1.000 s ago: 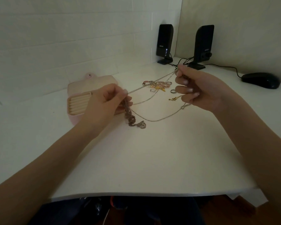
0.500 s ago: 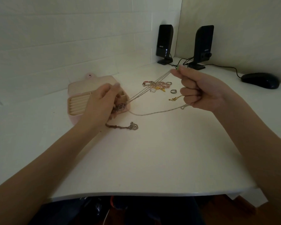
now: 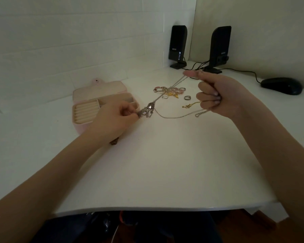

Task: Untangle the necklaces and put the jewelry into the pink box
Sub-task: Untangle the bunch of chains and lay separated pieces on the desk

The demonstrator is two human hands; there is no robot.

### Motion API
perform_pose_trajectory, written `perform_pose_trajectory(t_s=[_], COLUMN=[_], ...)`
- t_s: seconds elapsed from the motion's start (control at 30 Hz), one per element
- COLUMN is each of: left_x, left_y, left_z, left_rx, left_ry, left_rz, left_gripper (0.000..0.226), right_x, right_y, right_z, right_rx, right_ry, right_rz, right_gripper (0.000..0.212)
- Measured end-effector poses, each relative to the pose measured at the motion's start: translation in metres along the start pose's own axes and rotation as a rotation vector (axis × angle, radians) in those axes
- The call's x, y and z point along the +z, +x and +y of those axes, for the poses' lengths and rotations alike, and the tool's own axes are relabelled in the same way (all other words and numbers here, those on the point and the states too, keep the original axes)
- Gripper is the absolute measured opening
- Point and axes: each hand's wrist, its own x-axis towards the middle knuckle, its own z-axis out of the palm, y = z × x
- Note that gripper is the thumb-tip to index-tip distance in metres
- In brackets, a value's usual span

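Both hands work one tangle above the white bench (image 3: pixel 165 163). Left hand (image 3: pixel 116 118) pinches the sparkly pendant cluster (image 3: pixel 146 110) just past the right rim of the open pink box (image 3: pixel 88 109), which sits at about ten o'clock with its lid flipped back. From that cluster the silver chain (image 3: pixel 168 90) runs taut toward one o'clock, up to the right hand (image 3: pixel 223 95), whose curled fingers grip it; a slack loop sags back beneath. A half-second ago the dark chain trailed across the bench; now only a bit of it (image 3: pixel 114 142) peeks from under the left wrist. Loose rings and bracelets (image 3: pixel 168 91) lie at twelve o'clock. Lettering on the speakers (image 3: pixel 177 44) is too small to read.
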Motion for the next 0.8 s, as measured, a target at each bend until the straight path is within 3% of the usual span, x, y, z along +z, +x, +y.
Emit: perform_pose_trajectory(t_s=[0.17, 0.27, 0.4, 0.5, 0.63, 0.8], left_x=[-0.007, -0.014, -0.017, -0.018, -0.017, -0.015], left_y=[-0.007, -0.012, -0.010, -0.008, -0.008, -0.006], left_z=[0.006, 0.011, 0.011, 0.006, 0.006, 0.001], left_rx=[0.134, 0.062, -0.006, 0.021, 0.048, 0.255], left_ry=[0.207, 0.393, 0.450, 0.464, 0.438, 0.407], left_rz=[0.110, 0.189, 0.202, 0.218, 0.205, 0.264], left_gripper=[0.027, 0.036, 0.045, 0.037, 0.043, 0.017], right_x=[0.003, 0.004, 0.003, 0.004, 0.007, 0.010], right_y=[0.000, 0.001, 0.002, 0.002, 0.002, 0.001], right_z=[0.000, 0.000, 0.001, 0.001, 0.004, 0.005], right_rx=[-0.021, -0.054, -0.098, -0.145, -0.219, -0.218], right_ry=[-0.131, -0.166, -0.148, -0.133, -0.169, -0.235], right_rz=[0.183, 0.234, 0.301, 0.368, 0.413, 0.408], right_gripper=[0.032, 0.031, 0.029, 0.031, 0.031, 0.030])
